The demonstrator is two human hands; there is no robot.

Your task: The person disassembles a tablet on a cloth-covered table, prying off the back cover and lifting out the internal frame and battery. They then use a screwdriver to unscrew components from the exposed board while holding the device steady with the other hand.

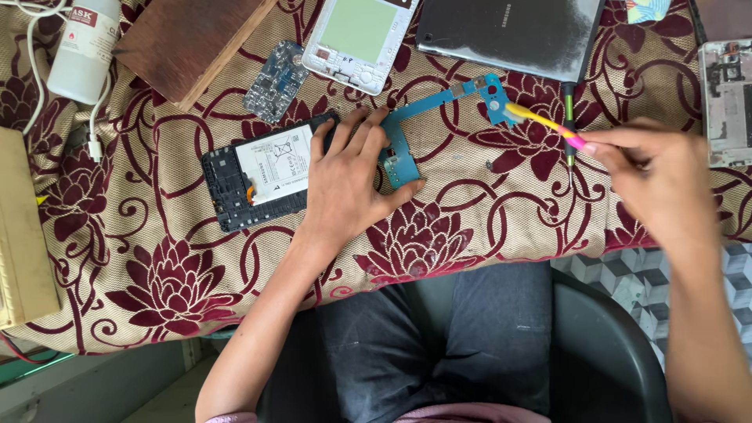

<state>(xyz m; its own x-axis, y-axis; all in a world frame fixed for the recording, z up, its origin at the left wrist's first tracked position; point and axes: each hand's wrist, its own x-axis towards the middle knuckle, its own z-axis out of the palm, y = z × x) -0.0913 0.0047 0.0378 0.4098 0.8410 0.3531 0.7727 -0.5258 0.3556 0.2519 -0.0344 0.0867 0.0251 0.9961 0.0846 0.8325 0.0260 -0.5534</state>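
The blue L-shaped circuit board (407, 145) lies pinned under the flat, open left hand (348, 184); the right hand (654, 176) pinches a yellow-pink brush (544, 123) touching its far end. The opened black phone (262, 172) lies beside the left grip.

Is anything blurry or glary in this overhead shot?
Head view: soft, even daylight; the right hand and its yellow-pink brush look slightly motion-blurred; the left hand on the blue circuit board is sharp; pale glare lies on the dark tablet.
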